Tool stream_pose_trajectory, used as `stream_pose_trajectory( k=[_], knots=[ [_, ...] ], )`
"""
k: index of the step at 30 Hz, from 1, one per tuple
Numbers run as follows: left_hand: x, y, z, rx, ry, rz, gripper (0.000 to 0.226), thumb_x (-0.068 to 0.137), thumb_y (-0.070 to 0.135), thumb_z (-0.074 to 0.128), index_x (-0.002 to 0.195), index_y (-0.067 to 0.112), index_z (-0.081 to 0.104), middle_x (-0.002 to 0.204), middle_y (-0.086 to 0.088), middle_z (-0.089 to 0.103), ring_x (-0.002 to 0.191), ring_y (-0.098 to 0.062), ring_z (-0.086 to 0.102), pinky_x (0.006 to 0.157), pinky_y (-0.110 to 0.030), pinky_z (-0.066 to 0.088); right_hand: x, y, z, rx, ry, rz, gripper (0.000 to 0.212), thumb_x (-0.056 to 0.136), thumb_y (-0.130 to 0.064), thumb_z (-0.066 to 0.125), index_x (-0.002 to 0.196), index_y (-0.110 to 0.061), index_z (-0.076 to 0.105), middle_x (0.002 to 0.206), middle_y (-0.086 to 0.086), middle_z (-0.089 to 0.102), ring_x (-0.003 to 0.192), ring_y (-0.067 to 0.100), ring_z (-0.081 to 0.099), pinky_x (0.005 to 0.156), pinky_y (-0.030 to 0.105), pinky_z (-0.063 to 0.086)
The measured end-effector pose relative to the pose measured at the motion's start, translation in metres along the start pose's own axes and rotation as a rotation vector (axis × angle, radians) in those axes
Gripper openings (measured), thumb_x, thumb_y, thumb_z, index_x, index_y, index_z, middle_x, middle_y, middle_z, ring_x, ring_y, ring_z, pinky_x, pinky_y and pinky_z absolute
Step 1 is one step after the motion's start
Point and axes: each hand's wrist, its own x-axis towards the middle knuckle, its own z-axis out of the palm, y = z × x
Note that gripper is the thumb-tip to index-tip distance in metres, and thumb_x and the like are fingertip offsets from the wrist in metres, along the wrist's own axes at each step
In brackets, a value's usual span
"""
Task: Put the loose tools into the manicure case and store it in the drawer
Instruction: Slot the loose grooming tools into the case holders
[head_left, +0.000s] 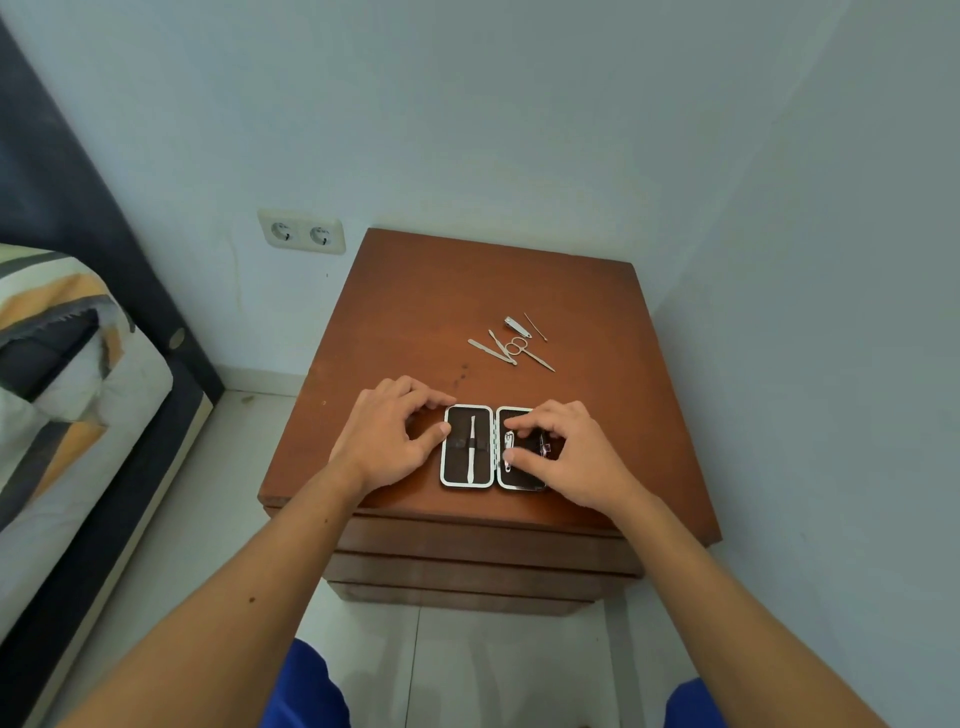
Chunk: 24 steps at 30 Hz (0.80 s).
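Note:
The manicure case (467, 484) lies open flat near the front of the wooden nightstand (467, 291). A slim metal tool (471, 447) is strapped in its left half. My left hand (389, 441) steadies the case's left edge with thumb and fingertips. My right hand (571, 457) covers the right half, its thumb and forefinger pinching a small nail clipper (509, 440) that sits there. Loose tools lie farther back: a file (483, 348), tweezers (501, 347), scissors (524, 351), a larger clipper (517, 325) and a thin pick (535, 326).
Shut drawer fronts (483, 545) stack below the nightstand's front edge. A bed (62, 364) with a striped cover stands to the left, with tiled floor between. A double wall socket (301, 234) sits behind, and a wall runs close on the right.

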Motion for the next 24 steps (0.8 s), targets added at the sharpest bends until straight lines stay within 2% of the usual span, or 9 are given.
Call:
stream_pose_trajectory(
  k=[3, 9, 11, 13, 16, 18, 20, 22, 24],
  knots=[
    [0.000, 0.001, 0.000, -0.002, -0.003, -0.002, 0.038, 0.091, 0.055, 0.057, 0.127, 0.045, 0.067, 0.112, 0.022, 0.058, 0.105, -0.004, 0.050, 0.096, -0.031, 0.035, -0.005, 0.001, -0.002, -0.048, -0.031, -0.038, 0.051, 0.077, -0.044, 0.089, 0.124, -0.032, 0.073, 0.112, -0.017, 0.063, 0.110, 0.011, 0.045, 0.097, 0.009, 0.031],
    [-0.001, 0.001, 0.000, 0.001, 0.002, 0.000, 0.038, 0.091, 0.055, 0.056, 0.126, 0.045, 0.067, 0.112, 0.022, 0.059, 0.106, -0.004, 0.050, 0.096, -0.031, 0.035, -0.010, 0.002, -0.001, -0.056, -0.057, -0.060, 0.051, 0.077, -0.037, 0.089, 0.125, -0.029, 0.072, 0.118, -0.012, 0.059, 0.110, 0.013, 0.042, 0.097, 0.003, 0.027],
    [-0.001, 0.001, 0.000, 0.002, 0.005, 0.004, 0.038, 0.091, 0.055, 0.056, 0.126, 0.044, 0.068, 0.112, 0.022, 0.059, 0.106, -0.004, 0.050, 0.095, -0.031, 0.034, -0.010, 0.003, -0.002, -0.047, -0.074, -0.047, 0.053, 0.076, -0.037, 0.090, 0.125, -0.030, 0.072, 0.117, -0.014, 0.060, 0.111, 0.013, 0.043, 0.097, 0.005, 0.029],
    [-0.001, 0.001, 0.000, 0.003, 0.007, 0.005, 0.038, 0.091, 0.055, 0.057, 0.126, 0.044, 0.068, 0.113, 0.022, 0.059, 0.105, -0.004, 0.050, 0.094, -0.030, 0.033, -0.006, 0.003, -0.005, -0.021, -0.087, -0.028, 0.054, 0.077, -0.041, 0.089, 0.128, -0.033, 0.070, 0.113, -0.018, 0.062, 0.111, 0.011, 0.045, 0.097, 0.012, 0.035],
    [-0.002, -0.001, 0.001, -0.006, 0.011, 0.006, 0.034, 0.093, 0.053, 0.060, 0.125, 0.044, 0.068, 0.113, 0.022, 0.059, 0.103, -0.002, 0.048, 0.096, -0.031, 0.034, 0.013, 0.002, -0.011, 0.011, 0.011, -0.014, 0.041, 0.084, -0.042, 0.084, 0.123, -0.035, 0.073, 0.106, -0.018, 0.068, 0.103, 0.004, 0.051, 0.087, 0.016, 0.040],
    [-0.002, -0.001, 0.002, -0.015, 0.022, 0.005, 0.033, 0.093, 0.051, 0.062, 0.124, 0.044, 0.069, 0.113, 0.023, 0.058, 0.103, -0.001, 0.047, 0.096, -0.031, 0.034, 0.036, -0.001, -0.017, 0.057, 0.113, 0.026, 0.029, 0.087, -0.038, 0.082, 0.115, -0.033, 0.077, 0.099, -0.017, 0.072, 0.092, -0.004, 0.054, 0.079, 0.013, 0.039],
    [-0.003, -0.001, 0.002, -0.022, 0.033, -0.002, 0.032, 0.093, 0.051, 0.063, 0.123, 0.043, 0.070, 0.112, 0.024, 0.058, 0.103, -0.002, 0.047, 0.096, -0.031, 0.034, 0.064, -0.005, -0.023, 0.093, 0.198, 0.071, 0.020, 0.089, -0.033, 0.080, 0.108, -0.027, 0.081, 0.093, -0.016, 0.074, 0.079, -0.009, 0.057, 0.076, 0.016, 0.041],
    [-0.002, -0.001, 0.003, -0.024, 0.038, -0.011, 0.032, 0.092, 0.051, 0.063, 0.122, 0.043, 0.070, 0.112, 0.025, 0.057, 0.104, -0.002, 0.048, 0.096, -0.030, 0.034, 0.093, -0.007, -0.028, 0.054, 0.256, 0.115, 0.016, 0.090, -0.030, 0.079, 0.105, -0.023, 0.082, 0.092, -0.011, 0.074, 0.076, -0.006, 0.058, 0.077, 0.020, 0.043],
    [-0.002, -0.001, 0.003, -0.026, 0.043, -0.009, 0.032, 0.091, 0.053, 0.062, 0.121, 0.044, 0.070, 0.111, 0.025, 0.057, 0.103, -0.001, 0.048, 0.095, -0.030, 0.033, 0.118, -0.005, -0.030, -0.007, 0.279, 0.157, 0.017, 0.090, -0.029, 0.080, 0.105, -0.021, 0.082, 0.097, -0.005, 0.075, 0.084, 0.004, 0.061, 0.085, 0.026, 0.050]
  ],
)
